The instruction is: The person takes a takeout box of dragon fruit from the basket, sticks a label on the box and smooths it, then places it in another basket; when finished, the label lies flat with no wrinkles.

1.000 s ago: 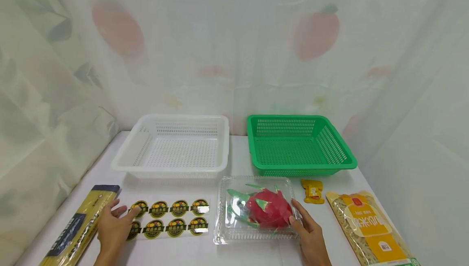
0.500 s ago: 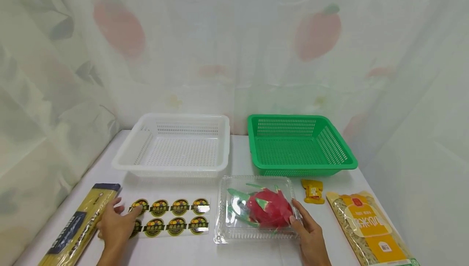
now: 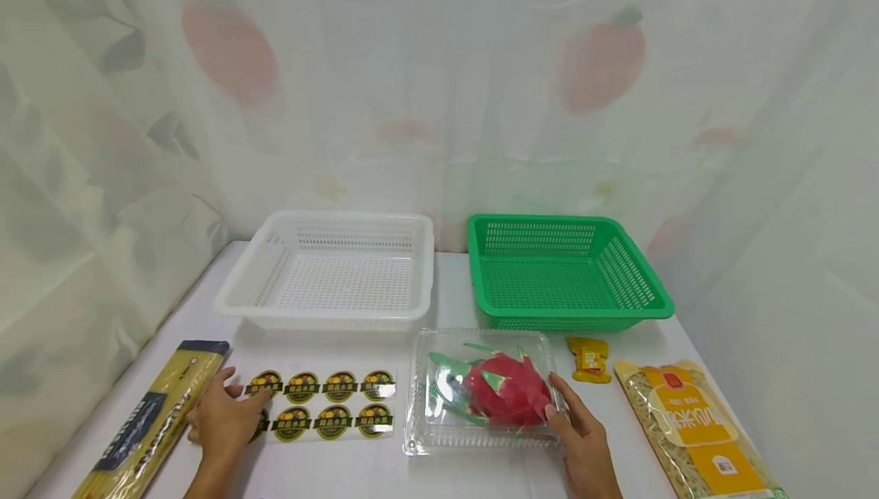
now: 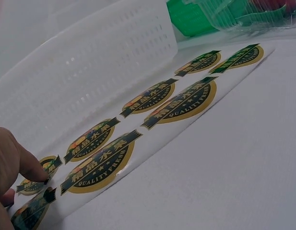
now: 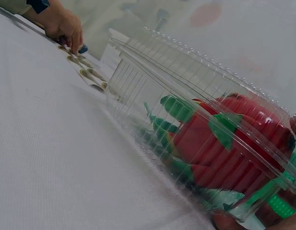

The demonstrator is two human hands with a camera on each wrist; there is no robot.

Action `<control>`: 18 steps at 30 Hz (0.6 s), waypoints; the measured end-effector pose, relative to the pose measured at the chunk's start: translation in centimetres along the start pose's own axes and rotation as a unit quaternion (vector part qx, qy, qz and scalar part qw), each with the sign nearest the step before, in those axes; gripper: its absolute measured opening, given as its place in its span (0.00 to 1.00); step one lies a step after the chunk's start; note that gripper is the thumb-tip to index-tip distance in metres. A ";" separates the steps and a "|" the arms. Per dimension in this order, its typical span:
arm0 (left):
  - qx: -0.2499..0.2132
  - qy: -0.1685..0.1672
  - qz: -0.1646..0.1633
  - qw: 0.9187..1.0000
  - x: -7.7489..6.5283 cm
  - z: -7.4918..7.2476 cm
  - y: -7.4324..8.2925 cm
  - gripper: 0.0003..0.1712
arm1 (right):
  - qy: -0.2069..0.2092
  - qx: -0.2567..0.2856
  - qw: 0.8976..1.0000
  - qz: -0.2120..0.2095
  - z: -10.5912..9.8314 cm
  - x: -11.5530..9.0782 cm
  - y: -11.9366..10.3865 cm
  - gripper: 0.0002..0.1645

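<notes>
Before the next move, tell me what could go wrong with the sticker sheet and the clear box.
The left hand works at the left end of the sticker sheet, so the sheet might shift or crease.
That hand is also close beside the pasta packet and could nudge it.
The right hand grips the right side of the clear box; squeezing too hard might flex the plastic around the red fruit.

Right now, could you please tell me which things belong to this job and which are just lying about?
Seemingly in use: sticker sheet (left hand), clear container (right hand), dragon fruit inside.
Seemingly lying about: white basket, green basket, pasta pack, yellow packet, noodle bag.
</notes>
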State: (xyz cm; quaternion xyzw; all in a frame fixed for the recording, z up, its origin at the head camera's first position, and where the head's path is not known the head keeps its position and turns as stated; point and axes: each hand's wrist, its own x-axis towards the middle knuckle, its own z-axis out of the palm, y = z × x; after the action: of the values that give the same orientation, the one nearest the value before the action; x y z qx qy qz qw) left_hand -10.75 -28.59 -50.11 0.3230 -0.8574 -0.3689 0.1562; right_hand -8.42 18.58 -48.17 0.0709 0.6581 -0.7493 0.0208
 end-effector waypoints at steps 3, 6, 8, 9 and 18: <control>0.001 -0.002 -0.002 1.000 0.1 0.1 0.0 0.41 | 0.000 -0.002 1.000 0.002 0.0 0.0 0.0 0.38; 0.010 -0.006 -0.004 1.000 0.3 0.0 -0.1 0.39 | -0.002 0.001 1.000 0.003 0.1 0.0 -0.1 0.38; 0.016 -0.009 -0.004 1.000 0.4 0.0 -0.1 0.34 | -0.002 0.004 1.000 0.002 0.1 -0.1 -0.1 0.38; 0.017 -0.011 -0.005 1.000 0.4 -0.1 -0.1 0.32 | -0.003 0.003 1.000 0.002 0.0 -0.1 0.0 0.38; 0.000 -0.025 -0.010 1.000 0.6 -0.5 -0.2 0.18 | 0.000 -0.002 1.000 -0.003 0.0 0.0 0.0 0.37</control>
State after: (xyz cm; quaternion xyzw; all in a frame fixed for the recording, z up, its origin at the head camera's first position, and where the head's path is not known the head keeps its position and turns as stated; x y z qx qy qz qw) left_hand -10.90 -29.32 -49.90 0.3224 -0.8579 -0.3779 0.1313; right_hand -8.45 18.56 -48.14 0.0692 0.6602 -0.7477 0.0184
